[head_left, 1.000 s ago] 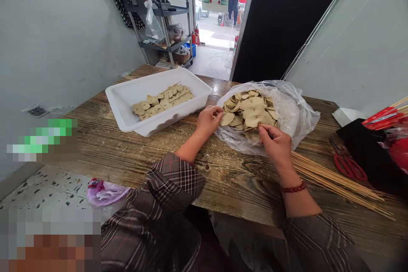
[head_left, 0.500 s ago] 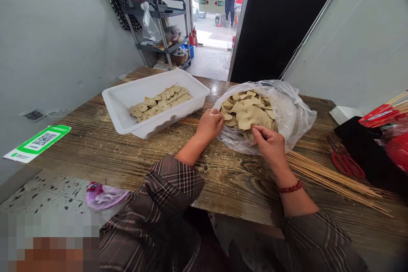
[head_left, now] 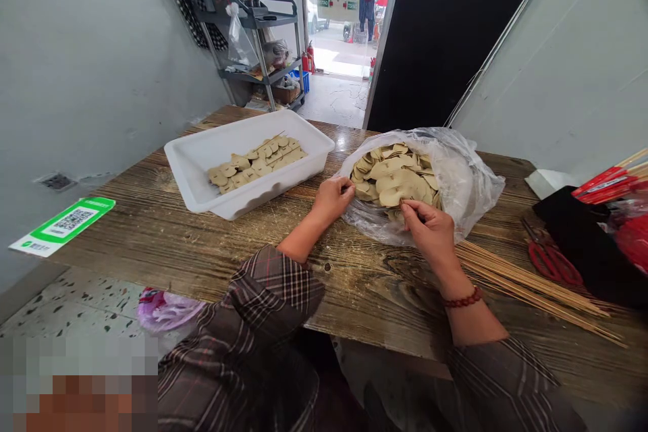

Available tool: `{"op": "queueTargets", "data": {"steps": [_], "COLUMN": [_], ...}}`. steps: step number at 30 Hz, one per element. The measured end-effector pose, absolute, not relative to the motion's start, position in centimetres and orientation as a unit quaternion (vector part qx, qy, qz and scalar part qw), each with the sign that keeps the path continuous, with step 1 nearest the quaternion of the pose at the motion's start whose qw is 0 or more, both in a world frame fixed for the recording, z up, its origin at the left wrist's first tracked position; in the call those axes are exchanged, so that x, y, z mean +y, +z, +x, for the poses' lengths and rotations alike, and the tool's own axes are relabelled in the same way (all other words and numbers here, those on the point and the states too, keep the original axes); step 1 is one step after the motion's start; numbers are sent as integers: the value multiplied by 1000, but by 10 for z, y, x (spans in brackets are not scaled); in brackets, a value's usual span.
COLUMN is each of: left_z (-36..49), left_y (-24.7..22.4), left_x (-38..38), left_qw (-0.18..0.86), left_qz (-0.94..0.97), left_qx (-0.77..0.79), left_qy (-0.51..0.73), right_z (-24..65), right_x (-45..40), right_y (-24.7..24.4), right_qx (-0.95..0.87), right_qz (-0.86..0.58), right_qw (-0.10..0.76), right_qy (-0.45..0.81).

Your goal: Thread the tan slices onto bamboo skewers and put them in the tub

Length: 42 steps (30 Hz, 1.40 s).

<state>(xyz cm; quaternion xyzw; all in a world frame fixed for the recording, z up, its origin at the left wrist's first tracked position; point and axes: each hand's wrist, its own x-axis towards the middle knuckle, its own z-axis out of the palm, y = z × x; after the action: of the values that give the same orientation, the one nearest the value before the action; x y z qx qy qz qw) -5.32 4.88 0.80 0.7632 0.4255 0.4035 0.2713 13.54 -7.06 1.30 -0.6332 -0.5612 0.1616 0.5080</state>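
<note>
A clear plastic bag (head_left: 470,179) lies open on the table, full of thin, flat beige slices (head_left: 397,185) whose kind I cannot tell. My left hand (head_left: 331,201) is closed at the bag's left rim, fingertips pinched on its edge. At the front of the pile, my right hand (head_left: 430,229) pinches the lower edge of a beige slice between thumb and forefinger. Left of the bag, a white plastic tub (head_left: 197,196) holds more such slices lying in rows, with thin sticks showing among them. Thin wooden skewers (head_left: 531,290) lie loose beside my right forearm.
Red-handled scissors (head_left: 554,262) and a black box (head_left: 577,226) with red-wrapped sticks are at the right. A green-and-white QR card (head_left: 63,226) sits at the table's left edge. Beyond the wooden table (head_left: 283,229) stand a grey shelf cart (head_left: 253,20) and a doorway.
My left fingertips have shifted slightly and sit at the bag's rim. My right hand keeps its pinch in the same place. The whole view has drifted a little.
</note>
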Motion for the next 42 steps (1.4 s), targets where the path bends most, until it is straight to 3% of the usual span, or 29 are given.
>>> {"op": "queueTargets", "data": {"steps": [6, 9, 13, 20, 30, 42], "left_z": [-57, -58, -57, -56, -67, -71], "left_y": [11, 11, 11, 8, 20, 24], "left_x": [51, 50, 49, 52, 55, 58], "left_qw": [467, 518, 529, 439, 586, 586], "left_qz": [612, 575, 575, 619, 477, 430], "left_qx": [419, 407, 406, 441, 377, 364], "left_qy": [481, 485, 474, 480, 536, 582], "right_z": [135, 134, 134, 134, 135, 143], "right_x": [-71, -72, -72, -71, -77, -81], "right_y": [14, 15, 15, 14, 17, 16], "right_qx": [-557, -556, -556, -562, -616, -675], "right_qz": [-629, -632, -632, -626, -589, -570], "right_qw": [515, 513, 514, 513, 464, 404], "right_qy": [171, 171, 164, 171, 243, 239]}}
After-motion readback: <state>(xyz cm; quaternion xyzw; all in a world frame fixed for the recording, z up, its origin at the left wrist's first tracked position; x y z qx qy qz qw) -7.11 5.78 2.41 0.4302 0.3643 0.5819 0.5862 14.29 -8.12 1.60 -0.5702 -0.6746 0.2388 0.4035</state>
